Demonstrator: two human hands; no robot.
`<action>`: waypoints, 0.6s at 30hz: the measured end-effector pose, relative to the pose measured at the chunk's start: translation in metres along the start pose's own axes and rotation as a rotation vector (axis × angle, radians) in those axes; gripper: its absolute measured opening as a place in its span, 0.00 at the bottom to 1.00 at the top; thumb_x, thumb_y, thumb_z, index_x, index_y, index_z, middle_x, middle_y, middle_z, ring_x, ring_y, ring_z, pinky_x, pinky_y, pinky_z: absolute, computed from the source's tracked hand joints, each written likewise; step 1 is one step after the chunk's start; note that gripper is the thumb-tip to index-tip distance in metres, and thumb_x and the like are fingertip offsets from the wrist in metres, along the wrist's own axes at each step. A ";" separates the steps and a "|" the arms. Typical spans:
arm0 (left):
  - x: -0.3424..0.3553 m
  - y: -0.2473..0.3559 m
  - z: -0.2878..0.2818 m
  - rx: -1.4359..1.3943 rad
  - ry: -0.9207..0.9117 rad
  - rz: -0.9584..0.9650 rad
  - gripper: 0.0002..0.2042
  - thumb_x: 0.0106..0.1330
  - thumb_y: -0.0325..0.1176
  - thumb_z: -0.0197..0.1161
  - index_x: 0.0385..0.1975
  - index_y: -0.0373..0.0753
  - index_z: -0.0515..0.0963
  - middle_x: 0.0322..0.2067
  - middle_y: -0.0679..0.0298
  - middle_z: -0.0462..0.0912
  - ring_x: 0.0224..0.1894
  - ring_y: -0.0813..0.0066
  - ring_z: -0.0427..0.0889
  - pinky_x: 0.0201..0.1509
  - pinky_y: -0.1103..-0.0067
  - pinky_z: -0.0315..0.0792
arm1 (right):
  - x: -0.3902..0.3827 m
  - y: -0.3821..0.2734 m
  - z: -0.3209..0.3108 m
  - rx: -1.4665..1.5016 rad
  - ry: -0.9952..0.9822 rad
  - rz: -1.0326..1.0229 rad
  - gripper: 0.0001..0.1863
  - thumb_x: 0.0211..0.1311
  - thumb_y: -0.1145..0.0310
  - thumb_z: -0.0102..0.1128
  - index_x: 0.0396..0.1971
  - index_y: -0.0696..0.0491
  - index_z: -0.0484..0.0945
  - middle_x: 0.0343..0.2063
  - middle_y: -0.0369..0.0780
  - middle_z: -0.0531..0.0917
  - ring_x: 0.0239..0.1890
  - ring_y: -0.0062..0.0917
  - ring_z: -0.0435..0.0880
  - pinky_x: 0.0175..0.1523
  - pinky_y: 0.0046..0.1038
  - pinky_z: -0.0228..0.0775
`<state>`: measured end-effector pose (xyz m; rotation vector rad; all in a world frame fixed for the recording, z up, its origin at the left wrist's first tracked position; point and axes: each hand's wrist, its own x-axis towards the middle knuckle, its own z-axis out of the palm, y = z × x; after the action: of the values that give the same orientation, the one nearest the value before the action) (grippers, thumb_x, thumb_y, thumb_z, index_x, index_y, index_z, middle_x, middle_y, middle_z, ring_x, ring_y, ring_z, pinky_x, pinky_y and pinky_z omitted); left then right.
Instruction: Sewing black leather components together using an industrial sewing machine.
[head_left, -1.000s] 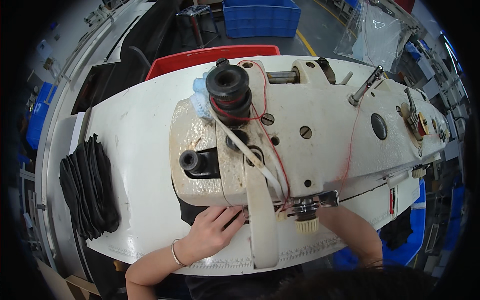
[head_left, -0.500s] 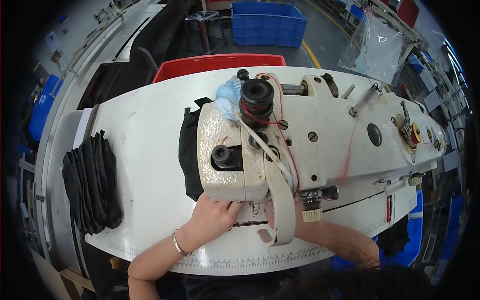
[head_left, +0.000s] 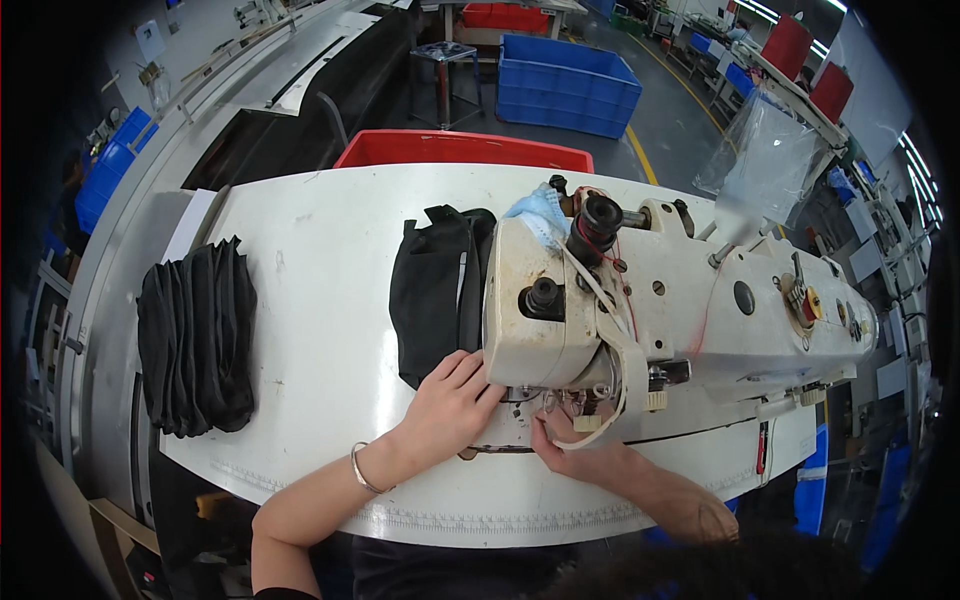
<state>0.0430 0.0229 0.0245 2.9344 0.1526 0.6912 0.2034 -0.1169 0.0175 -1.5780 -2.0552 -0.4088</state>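
A white sewing machine [head_left: 540,350] with red thread, black knobs and a blue cloth [head_left: 540,215] stands on the worktable. Black fabric [head_left: 430,300] lies beside its head. My left hand [head_left: 445,410] rests at the fabric's lower edge, fingers extended and slightly bent, just left of the needle area. My right hand [head_left: 575,455] is curled at the needle area, partly behind a white strap; what its fingertips hold is hidden. A stack of folded black fabric [head_left: 195,340] lies at the left.
A red bin [head_left: 460,150] sits behind the table [head_left: 310,460]; beyond are a blue crate [head_left: 560,95] and a stool [head_left: 445,55]. A clear plastic bag [head_left: 760,160] hangs behind the machine. Metal rails [head_left: 110,260] run along the left.
The view has shifted, so the machine sits lower and farther right. More black fabric shows left of its head. My left fingers have moved onto that fabric; more of my right hand shows.
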 end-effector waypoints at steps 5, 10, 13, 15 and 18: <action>0.004 -0.005 -0.012 0.162 -0.070 -0.115 0.08 0.47 0.27 0.56 0.28 0.35 0.73 0.29 0.60 0.72 0.37 0.68 0.72 0.41 0.77 0.65 | -0.004 0.000 -0.002 0.102 -0.064 0.035 0.12 0.48 0.71 0.62 0.18 0.50 0.65 0.18 0.32 0.69 0.17 0.23 0.70 0.22 0.29 0.62; -0.042 -0.008 -0.072 -0.115 -0.190 -0.150 0.07 0.45 0.25 0.61 0.23 0.39 0.71 0.22 0.63 0.66 0.30 0.66 0.69 0.47 0.70 0.59 | -0.025 0.001 -0.012 0.288 -0.319 0.001 0.06 0.63 0.70 0.51 0.27 0.55 0.72 0.18 0.36 0.70 0.18 0.24 0.72 0.23 0.24 0.64; -0.060 0.011 -0.095 -0.507 -0.169 -0.009 0.07 0.42 0.30 0.62 0.17 0.40 0.70 0.19 0.66 0.65 0.25 0.70 0.69 0.39 0.76 0.63 | 0.007 -0.038 -0.037 1.425 -0.701 1.076 0.21 0.73 0.60 0.37 0.55 0.60 0.67 0.38 0.41 0.79 0.40 0.24 0.79 0.42 0.29 0.73; -0.075 0.032 -0.076 -0.758 -0.114 0.149 0.05 0.47 0.26 0.62 0.17 0.37 0.71 0.20 0.65 0.69 0.25 0.70 0.72 0.34 0.79 0.66 | 0.015 -0.056 -0.017 1.899 -0.722 1.094 0.26 0.74 0.57 0.34 0.62 0.59 0.57 0.46 0.44 0.76 0.48 0.26 0.76 0.51 0.28 0.71; -0.158 0.092 -0.007 -1.343 -0.113 -0.092 0.16 0.71 0.39 0.41 0.40 0.34 0.73 0.42 0.61 0.79 0.47 0.72 0.76 0.58 0.71 0.63 | 0.034 -0.086 0.004 2.037 -0.716 1.130 0.30 0.71 0.61 0.45 0.66 0.59 0.48 0.58 0.42 0.67 0.57 0.22 0.67 0.60 0.25 0.61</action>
<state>-0.0939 -0.0874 -0.0252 1.6473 -0.1458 0.3532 0.1135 -0.1116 0.0388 -0.9369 -0.4981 2.0584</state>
